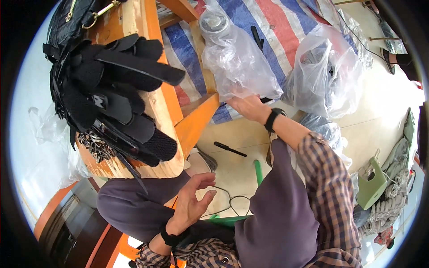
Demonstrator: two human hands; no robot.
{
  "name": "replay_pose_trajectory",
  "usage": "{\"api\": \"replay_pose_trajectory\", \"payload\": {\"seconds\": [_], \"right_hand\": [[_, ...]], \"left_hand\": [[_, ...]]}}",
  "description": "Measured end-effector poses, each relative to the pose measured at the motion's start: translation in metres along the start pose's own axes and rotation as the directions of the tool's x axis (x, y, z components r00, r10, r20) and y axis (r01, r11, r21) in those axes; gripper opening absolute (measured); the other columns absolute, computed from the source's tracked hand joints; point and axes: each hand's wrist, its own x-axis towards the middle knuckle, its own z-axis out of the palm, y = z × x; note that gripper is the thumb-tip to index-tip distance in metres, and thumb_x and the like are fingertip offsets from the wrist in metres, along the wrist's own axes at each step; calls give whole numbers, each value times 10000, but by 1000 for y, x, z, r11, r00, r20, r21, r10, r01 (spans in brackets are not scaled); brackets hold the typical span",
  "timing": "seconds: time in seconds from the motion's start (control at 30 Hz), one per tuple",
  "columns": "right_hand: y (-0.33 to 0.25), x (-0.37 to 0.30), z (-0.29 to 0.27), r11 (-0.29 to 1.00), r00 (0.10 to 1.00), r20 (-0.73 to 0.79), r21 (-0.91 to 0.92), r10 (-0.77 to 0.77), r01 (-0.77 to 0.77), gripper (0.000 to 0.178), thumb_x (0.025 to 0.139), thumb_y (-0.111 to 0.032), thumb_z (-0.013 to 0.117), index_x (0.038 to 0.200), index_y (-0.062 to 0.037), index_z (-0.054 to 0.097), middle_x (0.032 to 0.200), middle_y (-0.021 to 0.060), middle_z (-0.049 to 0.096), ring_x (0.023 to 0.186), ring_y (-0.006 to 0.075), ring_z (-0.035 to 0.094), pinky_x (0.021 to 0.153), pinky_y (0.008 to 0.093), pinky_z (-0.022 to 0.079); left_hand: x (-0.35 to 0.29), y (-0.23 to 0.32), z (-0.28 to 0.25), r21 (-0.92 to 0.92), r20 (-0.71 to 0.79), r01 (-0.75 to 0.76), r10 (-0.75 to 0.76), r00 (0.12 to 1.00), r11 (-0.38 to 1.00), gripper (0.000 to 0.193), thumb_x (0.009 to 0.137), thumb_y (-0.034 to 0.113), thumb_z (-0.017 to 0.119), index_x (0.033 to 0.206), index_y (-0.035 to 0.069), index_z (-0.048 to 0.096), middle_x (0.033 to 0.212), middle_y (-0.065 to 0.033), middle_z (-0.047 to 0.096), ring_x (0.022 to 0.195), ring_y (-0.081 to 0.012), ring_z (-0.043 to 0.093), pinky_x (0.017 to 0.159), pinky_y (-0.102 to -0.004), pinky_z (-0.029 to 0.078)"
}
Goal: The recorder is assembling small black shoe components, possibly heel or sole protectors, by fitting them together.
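My right hand reaches forward to the lower edge of a clear plastic bag. The plastic covers its fingertips, so their grip is hidden. Inside the bag's far end shows a round, pale roll-like thing. My left hand hovers above my lap, fingers apart and thumb out, with nothing in it. Nearest to it is the corner of a wooden table. A big bundle of black fabric straps with rounded ends lies on that table, beside a heap of small dark and metallic bits.
A fuller clear bag with dark contents stands on the striped plastic sheet. On the floor lies a thin black strip. A green plastic stool and grey cords are at right. Another person's foot appears far right.
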Motion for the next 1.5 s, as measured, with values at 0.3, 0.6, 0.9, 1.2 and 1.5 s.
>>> {"api": "replay_pose_trajectory", "payload": {"seconds": [0.3, 0.6, 0.9, 1.2, 1.5], "right_hand": [[-83, -5, -118, -293, 862, 456, 812, -222, -505, 199, 860, -181, 632, 866, 5, 563, 752, 55, 620, 669, 121, 622, 579, 253, 472], [-23, -31, -6, 797, 960, 158, 536, 230, -279, 184, 755, -123, 622, 932, -72, 615, 822, 98, 638, 762, 235, 643, 634, 348, 509], [14, -64, 11, 959, 917, 294, -5, 271, -282, 246, 761, -137, 606, 1004, -113, 577, 933, 82, 568, 880, 225, 617, 665, 333, 498], [19, -44, -5, 937, 767, 572, -5, 290, -350, 200, 786, -147, 576, 976, -86, 583, 923, 89, 592, 863, 231, 618, 666, 334, 502], [-3, -66, -23, 942, 989, 39, 301, 141, -147, 327, 737, -177, 620, 1029, -47, 550, 916, 133, 579, 838, 311, 604, 695, 384, 498]], "left_hand": [[3, 9, 5, 27, -123, -213, 215, 969, 977, 744, 766, 53, 663, 1385, 16, 252, 1255, -184, 458, 1186, -312, 441, 1012, -412, 340], [8, 11, 5, -182, 58, 205, -197, 979, 962, 252, 923, 63, 393, 1162, 0, 441, 737, -15, 495, 621, -81, 456, 534, -205, 386], [4, 4, 6, -67, -96, 57, -64, 993, 996, 133, 917, 88, 499, 975, -15, 560, 721, -5, 497, 611, -62, 416, 562, -200, 352], [3, 14, 5, -238, -26, 138, -148, 989, 962, 295, 958, 262, 492, 1018, -6, 600, 572, 40, 429, 516, -55, 378, 475, -209, 291], [3, 22, 8, -202, -11, 110, -114, 993, 973, 353, 983, 279, 425, 1093, -24, 568, 684, -42, 569, 570, -80, 489, 525, -217, 391]]}}
